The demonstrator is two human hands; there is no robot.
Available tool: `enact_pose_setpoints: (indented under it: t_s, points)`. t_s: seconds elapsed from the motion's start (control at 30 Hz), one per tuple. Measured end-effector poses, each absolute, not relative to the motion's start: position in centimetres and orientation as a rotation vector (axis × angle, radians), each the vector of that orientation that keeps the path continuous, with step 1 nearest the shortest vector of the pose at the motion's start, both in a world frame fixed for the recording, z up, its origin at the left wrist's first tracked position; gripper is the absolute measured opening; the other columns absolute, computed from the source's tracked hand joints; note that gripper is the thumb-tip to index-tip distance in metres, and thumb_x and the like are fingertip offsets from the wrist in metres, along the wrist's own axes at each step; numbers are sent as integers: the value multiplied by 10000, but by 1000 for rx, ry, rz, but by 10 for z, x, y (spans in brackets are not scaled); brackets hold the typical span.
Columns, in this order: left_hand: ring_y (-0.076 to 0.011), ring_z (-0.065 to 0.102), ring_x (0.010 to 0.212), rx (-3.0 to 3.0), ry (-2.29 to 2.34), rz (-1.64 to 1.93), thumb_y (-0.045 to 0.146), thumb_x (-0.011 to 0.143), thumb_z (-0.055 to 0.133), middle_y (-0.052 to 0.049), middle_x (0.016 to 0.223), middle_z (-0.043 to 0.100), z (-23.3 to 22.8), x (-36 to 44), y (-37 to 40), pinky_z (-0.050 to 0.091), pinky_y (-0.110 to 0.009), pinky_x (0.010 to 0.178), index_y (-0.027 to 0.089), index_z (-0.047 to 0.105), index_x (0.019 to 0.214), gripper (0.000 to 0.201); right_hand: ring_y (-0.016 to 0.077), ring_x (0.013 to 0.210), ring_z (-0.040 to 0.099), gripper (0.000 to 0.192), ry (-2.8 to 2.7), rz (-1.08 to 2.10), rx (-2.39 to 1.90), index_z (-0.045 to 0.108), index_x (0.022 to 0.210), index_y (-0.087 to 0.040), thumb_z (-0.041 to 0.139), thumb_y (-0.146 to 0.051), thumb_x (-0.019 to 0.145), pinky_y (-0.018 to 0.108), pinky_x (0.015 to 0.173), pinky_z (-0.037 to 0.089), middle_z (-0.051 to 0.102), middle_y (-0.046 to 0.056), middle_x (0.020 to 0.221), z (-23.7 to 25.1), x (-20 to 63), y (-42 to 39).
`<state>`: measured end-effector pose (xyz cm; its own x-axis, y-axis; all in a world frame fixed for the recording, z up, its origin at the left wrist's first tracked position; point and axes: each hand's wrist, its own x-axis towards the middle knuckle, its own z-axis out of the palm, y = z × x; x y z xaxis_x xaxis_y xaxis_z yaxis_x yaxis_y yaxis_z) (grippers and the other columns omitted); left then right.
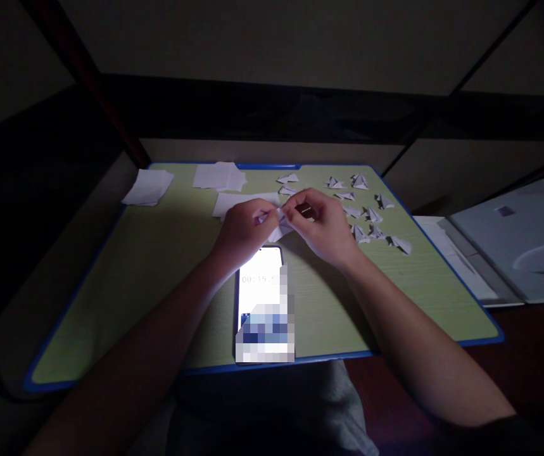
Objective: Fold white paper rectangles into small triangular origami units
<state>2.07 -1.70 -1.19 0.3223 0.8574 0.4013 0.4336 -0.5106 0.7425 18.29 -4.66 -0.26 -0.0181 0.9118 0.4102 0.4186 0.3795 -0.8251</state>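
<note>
A partly folded piece of white paper (281,229) is pinched between my two hands, above the middle of the green table. My left hand (246,229) closes on its left side, fingers curled. My right hand (322,221) grips the upper right part with thumb and forefinger. Much of the paper is hidden behind the fingers. Just below the hands lies a lit phone (259,291) with a running timer on its screen, partly blurred. Several small folded paper shapes (360,182) are scattered to the right of my right hand.
Stacks of white paper sheets lie at the far left (148,187) and back middle (219,176), with more sheets (228,204) behind my left hand. The green table (124,285) has a blue rim. A pale flat box (518,240) rests beyond its right edge.
</note>
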Motion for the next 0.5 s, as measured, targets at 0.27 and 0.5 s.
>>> enact_pose_setpoints:
  t_s: [0.27, 0.5]
  points:
    - [-126, 556, 587, 2128, 1166, 1085, 238, 821, 538, -16, 641, 659, -11, 20, -19, 345, -266, 540, 154, 676, 712, 195, 150, 712, 566, 66, -1698, 517, -1226, 627, 766, -173, 601, -221, 802, 313, 651, 448, 634, 41, 823, -3, 181, -48]
    - [-124, 539, 569, 2111, 1147, 1113, 247, 810, 530, -10, 612, 636, -10, 20, -18, 334, -270, 531, 151, 666, 679, 212, 148, 719, 575, 85, -1697, 512, -1209, 643, 779, -165, 602, -233, 806, 314, 654, 456, 632, 43, 835, -3, 180, -50]
